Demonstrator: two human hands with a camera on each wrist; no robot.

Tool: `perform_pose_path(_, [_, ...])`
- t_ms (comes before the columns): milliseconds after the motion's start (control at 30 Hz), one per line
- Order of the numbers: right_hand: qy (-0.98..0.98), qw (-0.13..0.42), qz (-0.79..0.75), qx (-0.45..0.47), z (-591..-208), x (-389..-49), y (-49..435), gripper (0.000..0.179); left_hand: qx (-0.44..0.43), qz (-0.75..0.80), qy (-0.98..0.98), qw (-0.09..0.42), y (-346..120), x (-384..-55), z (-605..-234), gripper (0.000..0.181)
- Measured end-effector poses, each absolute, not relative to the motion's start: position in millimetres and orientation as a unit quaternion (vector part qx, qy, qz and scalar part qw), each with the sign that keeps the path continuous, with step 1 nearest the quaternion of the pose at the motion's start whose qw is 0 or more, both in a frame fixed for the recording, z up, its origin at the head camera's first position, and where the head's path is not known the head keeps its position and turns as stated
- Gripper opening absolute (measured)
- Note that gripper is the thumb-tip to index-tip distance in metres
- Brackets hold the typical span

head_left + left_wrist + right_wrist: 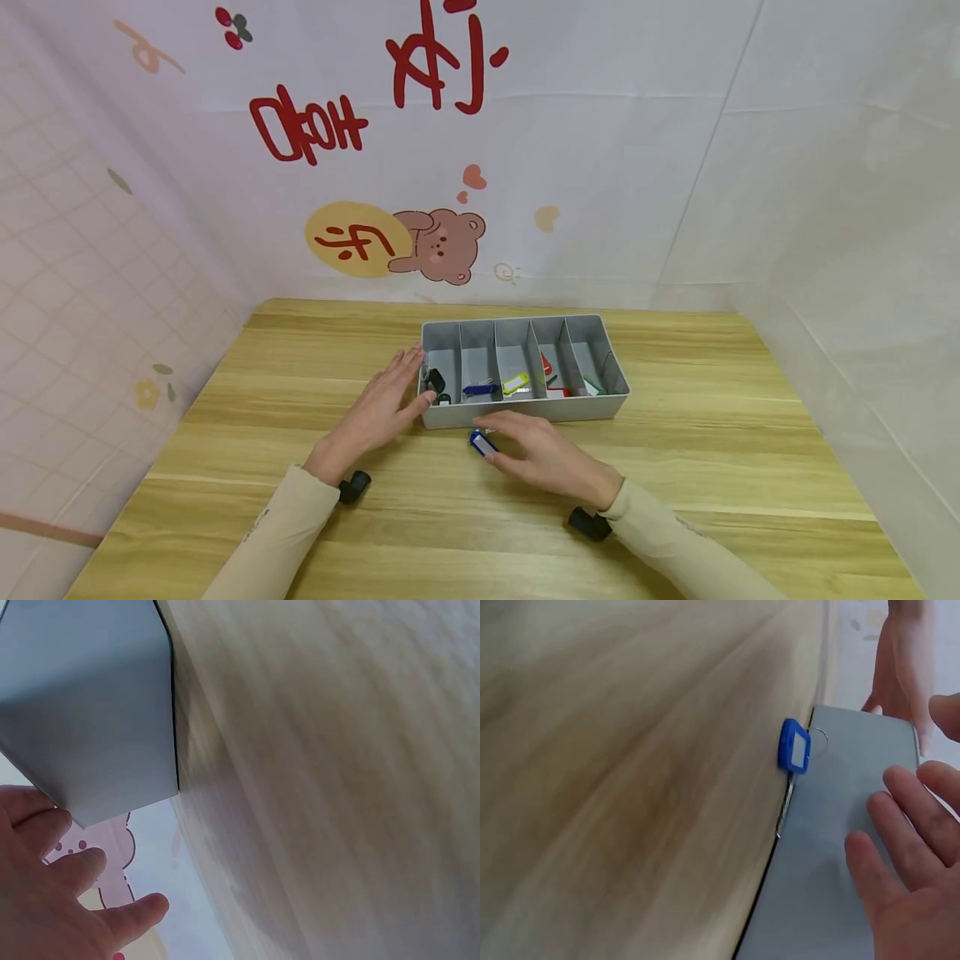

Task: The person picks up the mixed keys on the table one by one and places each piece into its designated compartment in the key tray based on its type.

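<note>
A grey five-compartment box (525, 410) sits on the wooden table. My left hand (381, 406) rests against its left end, fingers extended and thumb by the front corner; the left wrist view shows that hand (45, 889) at the box wall. In front of the box lies a blue key tag (483, 442) with a metal ring and a key. Over it hovers my right hand (546, 452), thumb and fingers spread around the tag. In the right wrist view the fingers (900, 825) look apart from the blue tag (794, 747), which lies near the box's front wall.
Inside the box are dark key fobs (435, 382) in the leftmost compartment, then a blue tag (480, 389), a yellow tag (516, 383), red tags (558, 392) and a green tag (593, 387). A printed cloth (600, 167) hangs behind the table.
</note>
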State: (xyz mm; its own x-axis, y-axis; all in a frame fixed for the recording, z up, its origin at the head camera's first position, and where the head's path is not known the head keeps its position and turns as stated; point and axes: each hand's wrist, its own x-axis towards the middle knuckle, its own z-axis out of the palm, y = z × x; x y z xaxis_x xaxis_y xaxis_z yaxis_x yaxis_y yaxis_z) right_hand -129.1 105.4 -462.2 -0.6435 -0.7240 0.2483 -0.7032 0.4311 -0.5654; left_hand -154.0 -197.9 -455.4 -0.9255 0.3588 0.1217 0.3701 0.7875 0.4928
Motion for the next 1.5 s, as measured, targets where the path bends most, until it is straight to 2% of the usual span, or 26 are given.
perform_pose_path(400, [0.851, 0.081, -0.301, -0.422, -471, -140, 91, 0.052, -0.198, -0.263, -0.944, 0.011, -199, -153, -456, 0.077])
perform_pose_path(767, [0.860, 0.091, -0.277, -0.419, -475, -142, 96, 0.050, -0.201, -0.266, -0.943, 0.013, -198, -153, -455, 0.077])
perform_pose_path(1133, [0.870, 0.077, -0.268, -0.406, -475, -134, 118, 0.043, -0.202, -0.264, -0.943, 0.012, -200, -154, -455, 0.078])
perform_pose_path(1500, [0.861, 0.024, -0.278, -0.425, -480, -137, 116, 0.028, -0.199, -0.263, -0.944, 0.003, -200, -153, -454, 0.079])
